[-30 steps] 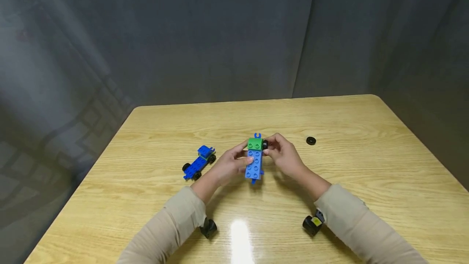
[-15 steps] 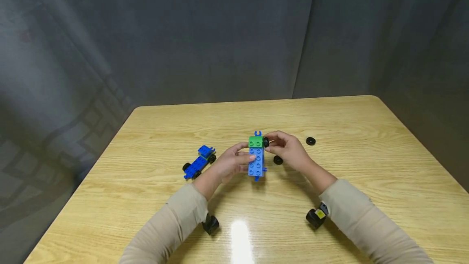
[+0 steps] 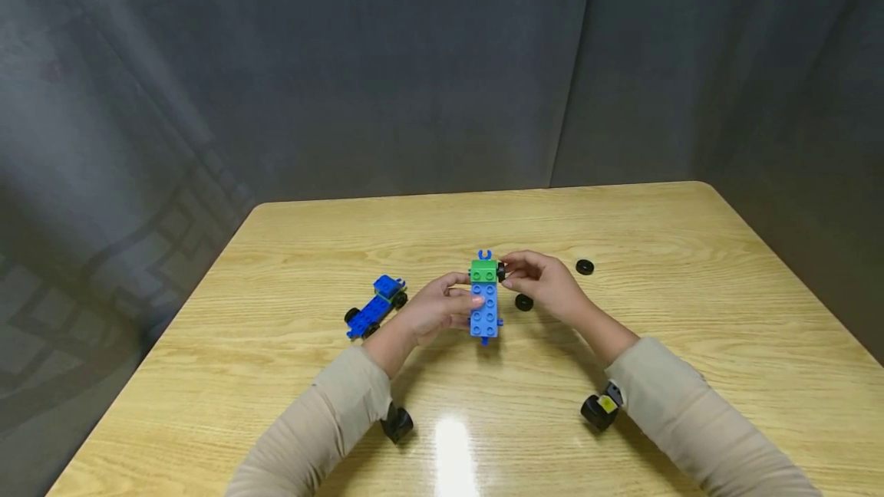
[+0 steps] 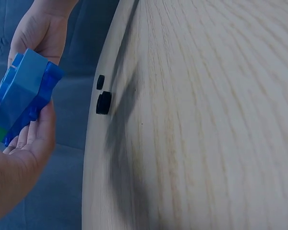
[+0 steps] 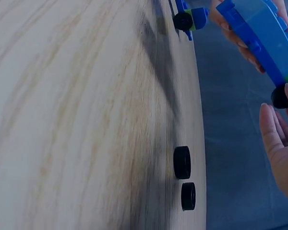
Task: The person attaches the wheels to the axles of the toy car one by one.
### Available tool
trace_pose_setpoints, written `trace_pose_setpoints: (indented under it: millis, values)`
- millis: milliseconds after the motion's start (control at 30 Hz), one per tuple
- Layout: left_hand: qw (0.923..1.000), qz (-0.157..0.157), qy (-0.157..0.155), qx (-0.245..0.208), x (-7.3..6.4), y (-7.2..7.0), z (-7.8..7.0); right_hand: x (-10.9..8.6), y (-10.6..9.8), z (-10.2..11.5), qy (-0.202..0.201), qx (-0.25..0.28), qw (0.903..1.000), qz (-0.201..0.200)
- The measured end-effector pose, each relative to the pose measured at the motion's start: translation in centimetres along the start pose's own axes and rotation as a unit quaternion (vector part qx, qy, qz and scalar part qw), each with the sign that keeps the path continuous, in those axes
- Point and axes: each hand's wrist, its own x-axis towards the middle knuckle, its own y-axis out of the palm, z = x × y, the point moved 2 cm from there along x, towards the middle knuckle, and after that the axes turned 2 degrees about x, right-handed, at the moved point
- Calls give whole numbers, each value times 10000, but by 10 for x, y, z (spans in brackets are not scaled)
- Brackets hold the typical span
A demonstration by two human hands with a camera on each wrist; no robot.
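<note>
In the head view my left hand [image 3: 438, 307] grips a toy car [image 3: 484, 309] made of blue and green building blocks, held above the table. Its thumb lies over the studs of the light blue brick, and a blue hook sticks out past the green front block. From the other side, my right hand [image 3: 547, 286] pinches a small black wheel [image 3: 501, 272] against the side of the green end. The right wrist view shows this wheel [image 5: 280, 97] between thumb and fingers at the dark blue base. A blue peg with no wheel juts from the side near the rear.
On the wooden table [image 3: 276, 397], one loose black wheel [image 3: 524, 302] lies beside the right hand and another wheel [image 3: 585, 267] lies farther right. A second blue toy car [image 3: 376, 307] with black wheels stands to the left. A dark grey curtain [image 3: 414, 67] hangs behind.
The right hand has shifted slightly right, uncovering the nearer loose wheel on the table. The held toy car has moved a little right and straightened, its wheel still pinched at the side.
</note>
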Motion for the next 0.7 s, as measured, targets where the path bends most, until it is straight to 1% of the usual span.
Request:
trace_pose_setpoints:
  millis: [100, 267, 367, 533, 700]
  values:
    - [10000, -52, 8, -55, 0, -1, 1, -1, 0, -2, 39, -69, 10000, 35]
    - [9999, -33, 81, -84, -2, -3, 2, -3, -3, -8, 140, -195, 9997, 37]
    - [9999, -36, 89, -142, -2, -4, 3, -4, -6, -12, 224, -230, 9995, -1]
    - [9996, -94, 115, -231, -2, -4, 3, -6, -10, -19, 403, -355, 9985, 59]
    - [9992, -143, 197, -325, -3, -6, 3, -8, -13, -25, 414, -587, 9973, 134]
